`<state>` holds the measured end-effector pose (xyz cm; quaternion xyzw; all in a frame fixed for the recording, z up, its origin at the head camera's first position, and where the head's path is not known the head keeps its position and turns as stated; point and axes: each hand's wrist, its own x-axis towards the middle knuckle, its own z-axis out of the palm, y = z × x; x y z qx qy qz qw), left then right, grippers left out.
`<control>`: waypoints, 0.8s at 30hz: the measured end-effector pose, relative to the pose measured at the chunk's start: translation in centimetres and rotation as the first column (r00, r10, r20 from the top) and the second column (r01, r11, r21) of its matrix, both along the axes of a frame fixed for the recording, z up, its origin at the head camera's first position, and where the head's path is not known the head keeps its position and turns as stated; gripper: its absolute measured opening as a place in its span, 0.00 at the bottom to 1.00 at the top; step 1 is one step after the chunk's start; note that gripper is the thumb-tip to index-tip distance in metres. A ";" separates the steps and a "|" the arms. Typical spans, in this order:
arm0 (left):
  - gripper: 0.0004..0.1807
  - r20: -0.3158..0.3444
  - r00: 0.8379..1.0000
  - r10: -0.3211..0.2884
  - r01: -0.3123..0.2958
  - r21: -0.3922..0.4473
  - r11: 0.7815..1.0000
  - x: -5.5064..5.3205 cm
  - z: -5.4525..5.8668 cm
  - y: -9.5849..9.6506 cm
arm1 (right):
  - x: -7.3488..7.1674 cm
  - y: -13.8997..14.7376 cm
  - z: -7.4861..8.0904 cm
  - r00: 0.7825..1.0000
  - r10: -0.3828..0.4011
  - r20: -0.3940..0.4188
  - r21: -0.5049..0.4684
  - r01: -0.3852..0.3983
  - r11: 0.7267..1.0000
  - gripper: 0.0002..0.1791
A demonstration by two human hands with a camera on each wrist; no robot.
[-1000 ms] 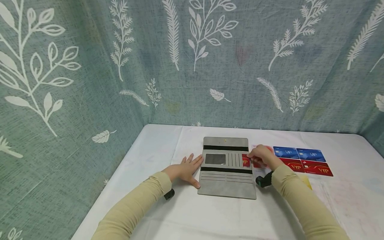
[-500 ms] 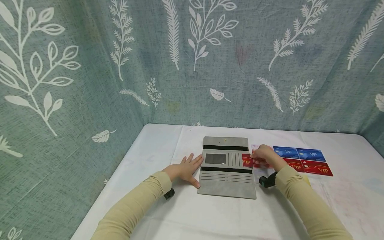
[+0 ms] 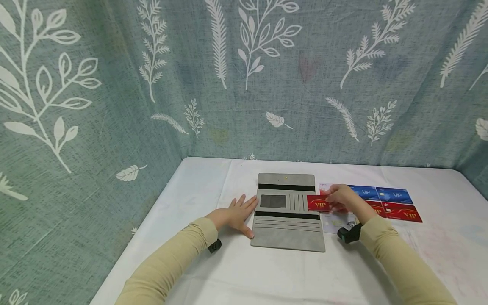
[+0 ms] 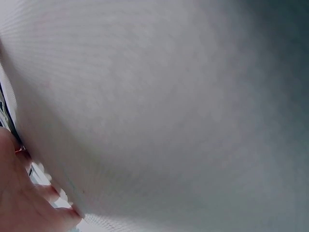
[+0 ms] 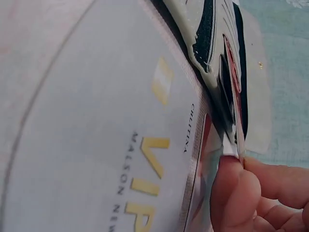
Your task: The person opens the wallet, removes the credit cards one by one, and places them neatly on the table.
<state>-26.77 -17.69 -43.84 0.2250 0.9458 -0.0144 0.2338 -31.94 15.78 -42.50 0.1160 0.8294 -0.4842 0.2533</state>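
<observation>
A grey wallet (image 3: 286,239) lies unfolded on the white table, with a clear window and several card slots. My right hand (image 3: 343,199) pinches the right end of a red VIP card (image 3: 317,203), whose left end lies over the slots at the wallet's right side. The right wrist view shows thumb and finger (image 5: 241,191) at the end of this card, which is seen edge-on against the wallet (image 5: 181,24). My left hand (image 3: 235,215) rests spread on the table, fingertips at the wallet's left edge. In the left wrist view only part of that hand (image 4: 24,198) shows.
Right of the wallet, blue VIP cards (image 3: 395,195) lie above red VIP cards (image 3: 402,212) in rows. A pale card (image 3: 335,222) lies below my right hand, gold-lettered in the right wrist view. A leaf-patterned curtain (image 3: 236,127) hangs behind the table.
My right hand has drawn the red card to the right, so more of it shows beside the slots. The pale card has come into view under the wrist. The left hand stays put.
</observation>
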 end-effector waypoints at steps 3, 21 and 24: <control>0.65 0.000 1.000 0.002 -0.002 0.002 1.000 -0.1 -0.1 0.0 | 0.3 0.3 0.1 1.000 -0.010 0.024 -0.036 0.011 0.999 0.19; 0.64 0.006 1.000 -0.003 0.003 0.029 1.000 0.0 -0.1 -0.1 | 1.4 2.6 0.0 0.999 -0.038 0.010 -0.053 0.038 0.998 0.25; 0.64 0.009 1.000 -0.004 0.004 0.031 1.000 0.0 0.0 -0.1 | 1.6 3.2 0.0 0.999 -0.034 -0.006 -0.053 0.034 0.998 0.24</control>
